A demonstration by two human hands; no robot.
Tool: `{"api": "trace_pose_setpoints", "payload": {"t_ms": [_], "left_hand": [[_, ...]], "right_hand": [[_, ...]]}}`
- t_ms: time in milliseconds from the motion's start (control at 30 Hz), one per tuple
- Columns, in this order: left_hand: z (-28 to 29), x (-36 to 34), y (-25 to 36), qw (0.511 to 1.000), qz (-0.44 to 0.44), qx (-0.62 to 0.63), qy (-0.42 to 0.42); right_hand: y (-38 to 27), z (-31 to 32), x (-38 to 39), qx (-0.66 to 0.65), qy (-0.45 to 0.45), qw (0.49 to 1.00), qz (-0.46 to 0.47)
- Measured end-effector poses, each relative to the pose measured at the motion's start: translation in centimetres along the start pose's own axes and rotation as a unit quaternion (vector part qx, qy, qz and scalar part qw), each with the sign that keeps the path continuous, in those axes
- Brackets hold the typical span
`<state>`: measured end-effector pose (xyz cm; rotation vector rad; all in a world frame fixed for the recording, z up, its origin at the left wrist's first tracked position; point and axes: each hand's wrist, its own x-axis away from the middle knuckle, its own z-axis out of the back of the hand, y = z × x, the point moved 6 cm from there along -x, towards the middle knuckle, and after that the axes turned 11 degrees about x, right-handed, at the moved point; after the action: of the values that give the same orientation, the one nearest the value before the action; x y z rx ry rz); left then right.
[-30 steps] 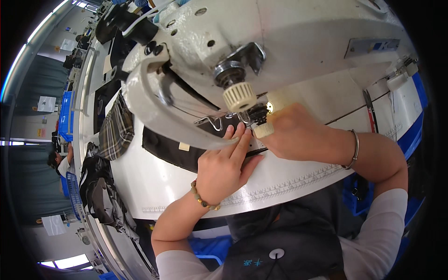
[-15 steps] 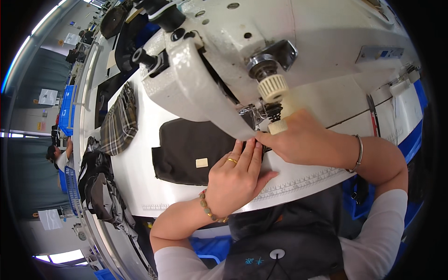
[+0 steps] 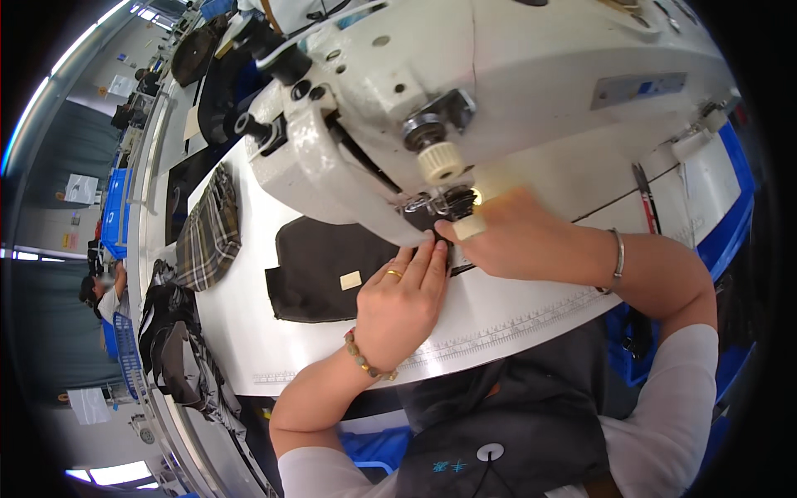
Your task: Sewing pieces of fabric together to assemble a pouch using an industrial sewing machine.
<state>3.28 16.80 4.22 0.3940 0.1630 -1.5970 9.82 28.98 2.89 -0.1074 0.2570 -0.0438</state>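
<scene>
The white sewing machine (image 3: 531, 91) spans the upper view. Beneath its needle area (image 3: 436, 207) lies a dark fabric piece (image 3: 315, 266) with a small pale rectangle (image 3: 349, 280) on it. My left hand (image 3: 397, 307) rests flat on the fabric's right part, fingers stretched out, fingertips beside the presser area. My right hand (image 3: 510, 241) is bent closed right at the needle area, behind a cream knob (image 3: 469, 226); its thumb or forefinger touches near my left fingertips. What it holds, if anything, is hidden.
The white tabletop (image 3: 232, 340) has a ruler strip along its front. Plaid fabric (image 3: 207, 228) and piled dark cloth (image 3: 178, 357) lie left. Red-black scissors (image 3: 646, 195) lie right. Blue bins (image 3: 116, 207) line the aisle, where a person (image 3: 108, 295) sits at the far left.
Since a second ago the dark fabric has shifted and shows more of its left part. My right fingers have come in beside my left fingertips. The camera's view has also shifted slightly.
</scene>
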Motion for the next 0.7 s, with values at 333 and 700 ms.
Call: {"api": "trace_pose_setpoints", "payload": {"t_ms": [333, 700], "left_hand": [[4.0, 3.7, 6.7, 0.982, -0.087, 0.159, -0.057], [5.8, 10.3, -0.5, 0.992, 0.067, 0.030, 0.104]], "right_hand": [[-2.5, 1.2, 5.0, -0.346, 0.027, 0.936, -0.065], [3.7, 19.6, 50.0, -0.175, 0.299, 0.747, -0.568]]}}
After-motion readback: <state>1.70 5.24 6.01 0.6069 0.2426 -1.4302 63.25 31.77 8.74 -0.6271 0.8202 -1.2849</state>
